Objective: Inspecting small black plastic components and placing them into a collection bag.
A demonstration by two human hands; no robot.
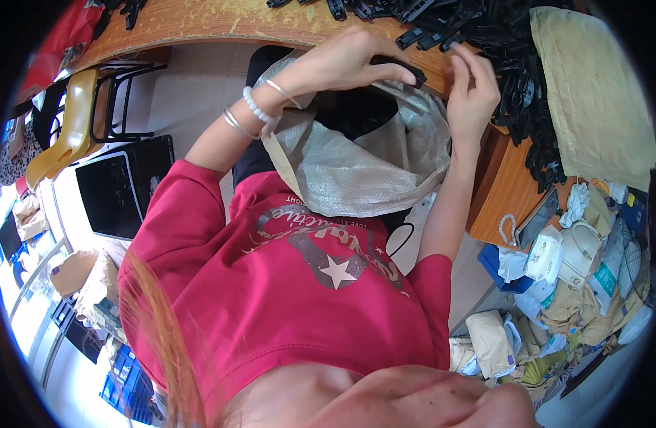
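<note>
My left hand [353, 60], with bracelets on its wrist, reaches over the table's edge and pinches a small black plastic piece [414, 75] between thumb and fingers. Across from it, my right hand [473, 93] is raised with its fingers bent and apart, and I see nothing held in it. Its fingertips are close to loose black plastic pieces [424, 37] on the table. Below both hands a whitish woven sack [364, 171] lies open on my lap, its mouth toward the table edge. Dark contents [356, 114] show inside it; their kind is unclear.
A worn wooden table [228, 18] runs along the far side. Black pieces are heaped [513, 85] at its right, beside a beige sack [596, 93]. Bags and a white handbag [579, 250] crowd the right. A yellow chair [74, 121] and a black box-like object [121, 189] stand left.
</note>
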